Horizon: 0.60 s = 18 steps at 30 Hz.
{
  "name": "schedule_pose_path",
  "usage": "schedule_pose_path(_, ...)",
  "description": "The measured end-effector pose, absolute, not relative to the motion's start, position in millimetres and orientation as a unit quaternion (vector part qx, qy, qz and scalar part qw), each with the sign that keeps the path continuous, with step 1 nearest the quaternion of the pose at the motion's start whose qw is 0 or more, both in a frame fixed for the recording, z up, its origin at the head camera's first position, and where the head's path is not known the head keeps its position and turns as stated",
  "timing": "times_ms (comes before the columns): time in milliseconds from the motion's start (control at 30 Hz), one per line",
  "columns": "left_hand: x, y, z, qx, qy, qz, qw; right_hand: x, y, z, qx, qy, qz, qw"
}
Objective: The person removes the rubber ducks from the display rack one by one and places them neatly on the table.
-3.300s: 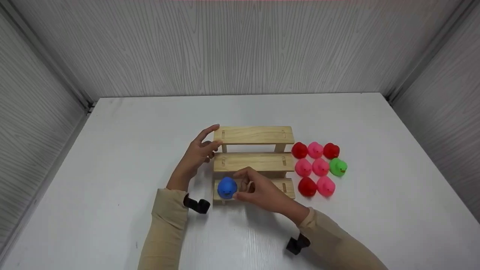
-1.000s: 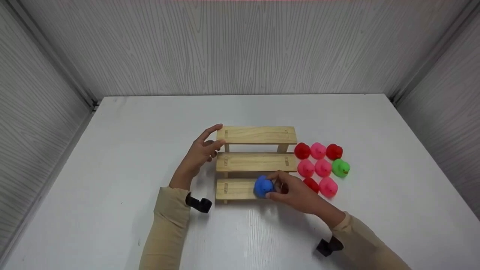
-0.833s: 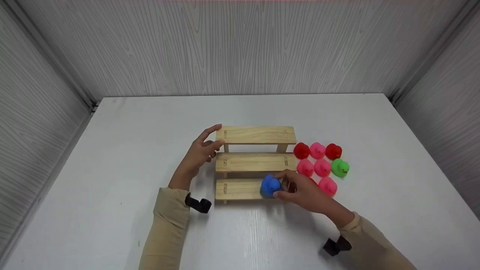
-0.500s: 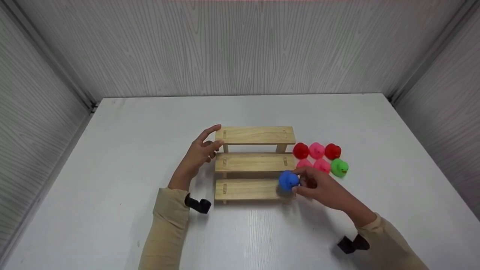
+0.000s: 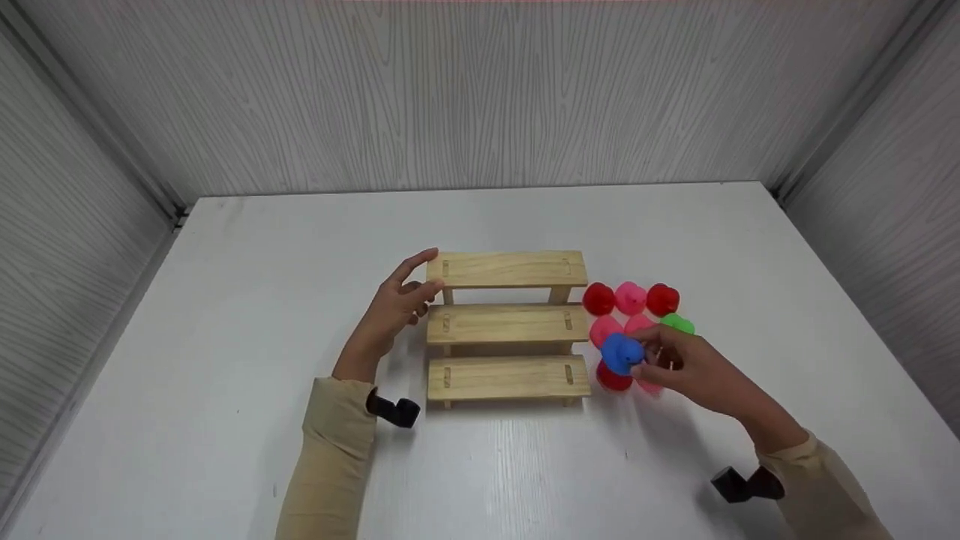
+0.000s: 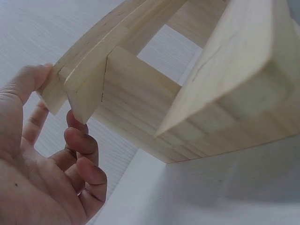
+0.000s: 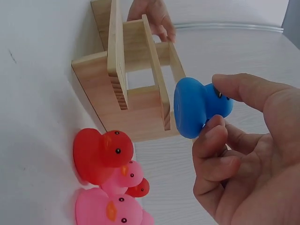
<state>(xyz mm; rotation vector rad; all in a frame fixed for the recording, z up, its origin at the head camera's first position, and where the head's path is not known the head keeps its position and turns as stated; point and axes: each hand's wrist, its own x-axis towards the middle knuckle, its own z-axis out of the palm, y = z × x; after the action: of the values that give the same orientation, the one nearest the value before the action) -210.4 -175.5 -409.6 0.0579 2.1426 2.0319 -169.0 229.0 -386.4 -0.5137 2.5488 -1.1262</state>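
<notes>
A small three-step wooden shelf (image 5: 508, 324) stands mid-table. My left hand (image 5: 386, 311) grips the left end of its top board between thumb and forefinger; the other fingers curl below, as the left wrist view shows at the board's end (image 6: 89, 86). My right hand (image 5: 701, 371) pinches a blue rubber duck (image 5: 621, 354) between thumb and fingers. In the right wrist view the blue duck (image 7: 194, 105) is held clear of the table, tilted, its head toward my palm. Below it a red duck (image 5: 615, 377) and pink ducks (image 5: 604, 330) are partly hidden.
Just right of the shelf, rubber ducks stand in close rows: red (image 5: 598, 298), pink (image 5: 631, 298), another red (image 5: 663, 299) and a green one (image 5: 679, 323) partly behind my hand. The white table (image 5: 315, 247) is bounded by grey wood-grain walls (image 5: 480, 97).
The blue duck has gone from the left end of the bottom step rightward, off the shelf and over the other ducks, in my right hand. My left hand keeps its place on the top board.
</notes>
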Motion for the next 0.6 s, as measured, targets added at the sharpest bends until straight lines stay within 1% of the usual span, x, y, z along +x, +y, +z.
schedule_pose_path(133,-207,-174,-404,0.021,0.722,0.685,0.095,-168,240,-384,-0.175,0.893,-0.387,0.147)
schedule_pose_path(367,-217,-177,-422,0.014,0.726,0.682,0.090,-169,257,-384,-0.175,0.901,-0.375,0.130)
schedule_pose_path(600,-217,-177,-424,0.019,0.737,0.672,0.079,-171,271,-383,-0.174,0.902,-0.375,0.124)
